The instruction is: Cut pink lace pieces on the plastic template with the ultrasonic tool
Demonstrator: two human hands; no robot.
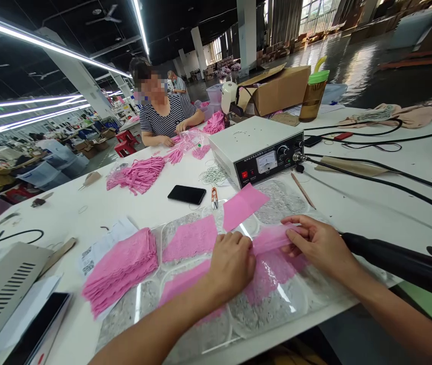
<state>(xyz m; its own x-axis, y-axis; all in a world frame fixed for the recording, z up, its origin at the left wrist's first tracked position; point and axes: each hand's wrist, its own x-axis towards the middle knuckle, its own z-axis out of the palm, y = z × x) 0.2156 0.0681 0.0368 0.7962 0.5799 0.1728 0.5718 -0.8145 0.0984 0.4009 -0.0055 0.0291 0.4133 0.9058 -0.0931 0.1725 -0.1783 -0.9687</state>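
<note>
My left hand (231, 263) and my right hand (316, 243) both pinch a folded strip of pink lace (271, 238), pressing it onto a clear plastic sheet (276, 296) laid over the white table (371, 203). More pink lace pieces (190, 239) lie flat under and around my hands. A plain pink square (243, 204) rests just beyond them. A thick stack of pink lace (119, 268) sits to the left of my left hand.
A white control box (257, 149) with a meter stands behind the work, cables running right. A black tool handle (398, 261) lies by my right wrist. A black phone (187, 194), small snips (214, 197) and pink bundles (135, 175) lie farther back. A person in stripes (164, 119) sits opposite.
</note>
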